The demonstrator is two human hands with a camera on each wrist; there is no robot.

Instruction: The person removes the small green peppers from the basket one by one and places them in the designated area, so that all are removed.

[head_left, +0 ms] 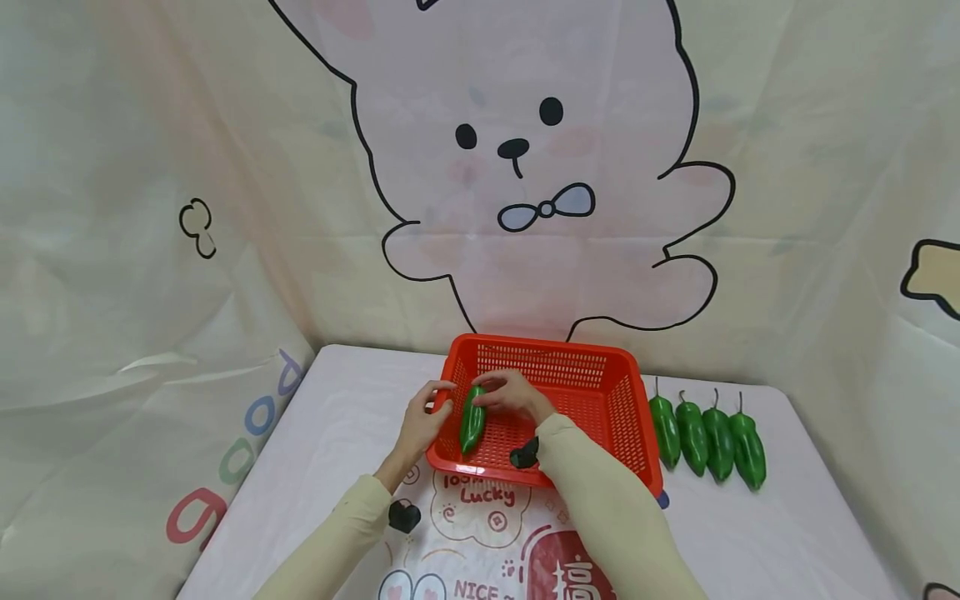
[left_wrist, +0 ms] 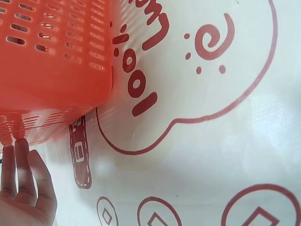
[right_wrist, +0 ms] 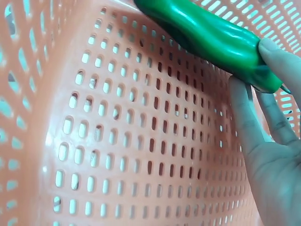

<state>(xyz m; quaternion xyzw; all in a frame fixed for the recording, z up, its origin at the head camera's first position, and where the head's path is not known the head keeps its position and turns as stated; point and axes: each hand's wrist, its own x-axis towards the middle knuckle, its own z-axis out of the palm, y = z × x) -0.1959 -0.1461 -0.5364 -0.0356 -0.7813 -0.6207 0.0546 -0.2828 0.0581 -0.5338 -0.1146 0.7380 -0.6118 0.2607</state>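
Note:
A red perforated basket (head_left: pixel 547 343) stands mid-table. My right hand (head_left: pixel 510 393) reaches into its left part and pinches the stem end of a glossy green pepper (head_left: pixel 472 419), which lies lengthwise toward the near wall. In the right wrist view the pepper (right_wrist: pixel 211 40) hangs just above the basket floor (right_wrist: pixel 141 141), with fingertips (right_wrist: pixel 277 61) round its end. My left hand (head_left: pixel 423 417) holds the basket's left rim, one digit hooked over the edge. In the left wrist view its fingers (left_wrist: pixel 21 160) lie against the outer wall (left_wrist: pixel 51 70).
Several more green peppers (head_left: pixel 705 437) lie side by side on the table just right of the basket. A printed white cloth (head_left: pixel 337 417) covers the table, and a cartoon rabbit curtain (head_left: pixel 525 167) hangs close behind. Table edges run left and right.

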